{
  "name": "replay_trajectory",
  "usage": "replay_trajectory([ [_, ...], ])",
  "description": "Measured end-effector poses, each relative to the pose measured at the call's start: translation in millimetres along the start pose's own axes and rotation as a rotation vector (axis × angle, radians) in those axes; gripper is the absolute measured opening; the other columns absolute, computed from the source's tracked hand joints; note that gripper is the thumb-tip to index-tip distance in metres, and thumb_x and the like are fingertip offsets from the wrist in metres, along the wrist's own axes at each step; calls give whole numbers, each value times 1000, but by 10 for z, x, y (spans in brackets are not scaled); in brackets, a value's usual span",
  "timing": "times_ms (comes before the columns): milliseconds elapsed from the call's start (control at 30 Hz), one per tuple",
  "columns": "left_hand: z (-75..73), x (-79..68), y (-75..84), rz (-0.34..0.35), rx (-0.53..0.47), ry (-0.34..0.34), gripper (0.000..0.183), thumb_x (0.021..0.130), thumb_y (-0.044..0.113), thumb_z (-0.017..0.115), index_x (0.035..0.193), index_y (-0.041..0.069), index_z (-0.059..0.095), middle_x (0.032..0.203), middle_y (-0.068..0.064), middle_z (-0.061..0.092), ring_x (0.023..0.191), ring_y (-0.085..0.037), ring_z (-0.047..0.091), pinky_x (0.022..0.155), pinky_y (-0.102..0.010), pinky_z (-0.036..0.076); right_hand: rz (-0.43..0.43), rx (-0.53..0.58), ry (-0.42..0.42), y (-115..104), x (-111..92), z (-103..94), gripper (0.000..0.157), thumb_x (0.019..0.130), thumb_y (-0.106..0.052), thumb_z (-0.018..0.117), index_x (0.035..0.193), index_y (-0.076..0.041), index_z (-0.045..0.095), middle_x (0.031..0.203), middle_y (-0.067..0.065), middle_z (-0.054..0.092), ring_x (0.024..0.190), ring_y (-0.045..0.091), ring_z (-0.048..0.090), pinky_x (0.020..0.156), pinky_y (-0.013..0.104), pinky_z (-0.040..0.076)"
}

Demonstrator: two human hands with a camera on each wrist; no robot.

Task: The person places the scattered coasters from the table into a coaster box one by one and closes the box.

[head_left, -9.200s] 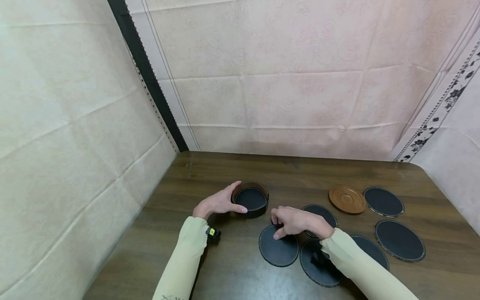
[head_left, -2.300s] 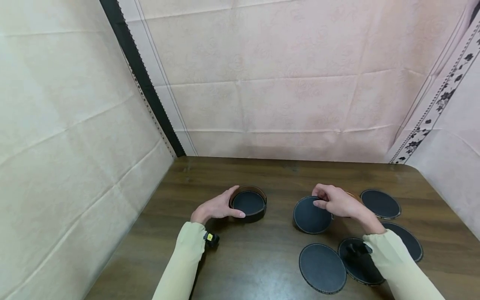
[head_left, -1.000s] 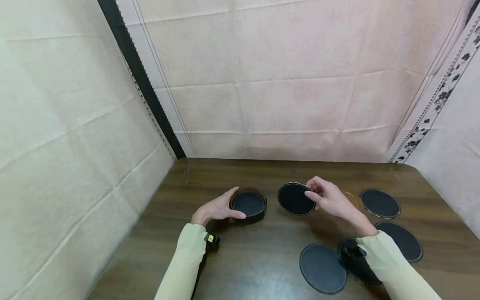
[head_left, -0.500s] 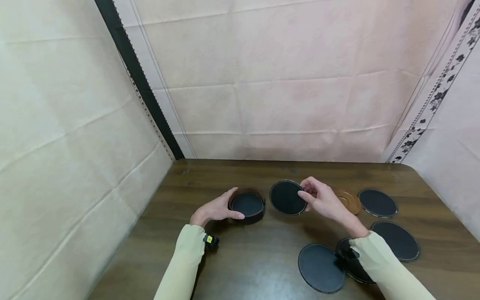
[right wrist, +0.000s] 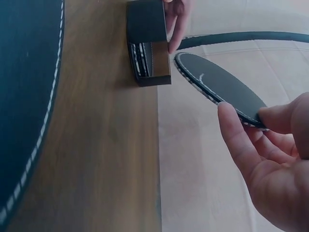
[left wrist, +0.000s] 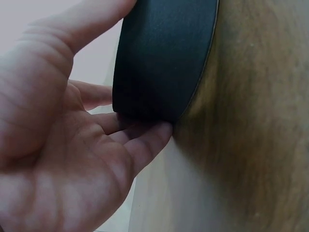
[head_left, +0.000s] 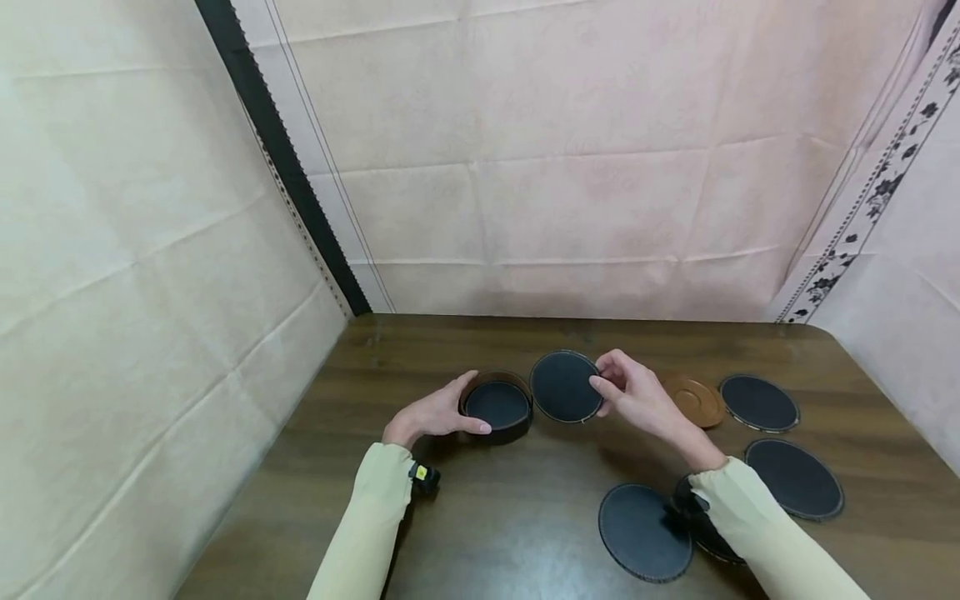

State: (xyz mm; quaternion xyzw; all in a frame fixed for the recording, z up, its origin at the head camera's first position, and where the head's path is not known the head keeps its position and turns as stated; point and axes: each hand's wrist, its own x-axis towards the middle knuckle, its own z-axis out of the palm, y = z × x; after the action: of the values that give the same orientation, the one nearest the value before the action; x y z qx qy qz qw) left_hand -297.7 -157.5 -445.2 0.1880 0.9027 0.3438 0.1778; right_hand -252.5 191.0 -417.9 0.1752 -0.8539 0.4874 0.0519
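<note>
My left hand [head_left: 435, 412] grips a round dark coaster holder [head_left: 513, 433] at its left side, thumb in front and fingers behind. In the left wrist view its black curved wall [left wrist: 164, 58] stands on the table between thumb and fingers. Several white-stitched coasters [right wrist: 139, 60] lie stacked inside, as the right wrist view shows. My right hand [head_left: 637, 396] pinches a round black coaster [head_left: 564, 386] by its right edge, thumb on top and fingers below. This coaster hangs tilted above the table, just right of the holder and higher than its rim.
Several black coasters lie on the wooden table [head_left: 480, 517]: one at front centre [head_left: 641, 533], another coaster [head_left: 793, 479] and a far-right coaster [head_left: 760, 402]. One more is partly under my right sleeve. A brown wooden disc [head_left: 693, 400] lies behind them. Cloth walls [head_left: 585, 208] border the table.
My right hand has lifted a coaster from near the brown disc and carried it left to beside the holder. The coaster it touched earliest is gone from its spot. My left hand stays put.
</note>
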Motion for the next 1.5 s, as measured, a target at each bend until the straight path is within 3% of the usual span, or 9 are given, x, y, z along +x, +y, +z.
replay_trajectory([
  [333,22,-1,-1,-7,2,-13,109,75,54,80,158,23,16,164,-9,20,146,-30,29,116,-56,28,-8,38,26,11,124,185,35,96,-10,62,129,-10,50,90,16,67,66,25,68,62,45,59],
  [633,17,-3,10,0,0,-8,107,78,49,80,158,21,16,163,-10,21,144,-30,31,116,-55,29,61,142,9,-45,235,352,33,97,-10,61,128,-11,51,93,20,67,57,26,67,62,54,57],
  [1133,24,-1,-11,0,-11,-9,108,77,50,80,158,21,15,163,-10,21,142,-30,32,115,-57,29,130,266,-14,-23,346,596,35,95,-10,64,128,-6,51,94,23,67,62,24,69,66,55,57],
  [1333,10,17,-13,-5,1,-11,108,76,53,79,158,23,15,162,-11,23,140,-32,34,114,-60,29,139,260,-52,-77,386,687,43,93,-14,68,131,-4,51,99,24,68,66,23,71,69,52,58],
  [1500,-5,22,-9,-7,4,-14,112,73,58,79,158,22,15,162,-10,23,141,-32,34,115,-59,29,136,180,-129,-108,416,749,46,93,-20,69,133,-5,53,94,16,71,64,23,71,68,48,59],
])
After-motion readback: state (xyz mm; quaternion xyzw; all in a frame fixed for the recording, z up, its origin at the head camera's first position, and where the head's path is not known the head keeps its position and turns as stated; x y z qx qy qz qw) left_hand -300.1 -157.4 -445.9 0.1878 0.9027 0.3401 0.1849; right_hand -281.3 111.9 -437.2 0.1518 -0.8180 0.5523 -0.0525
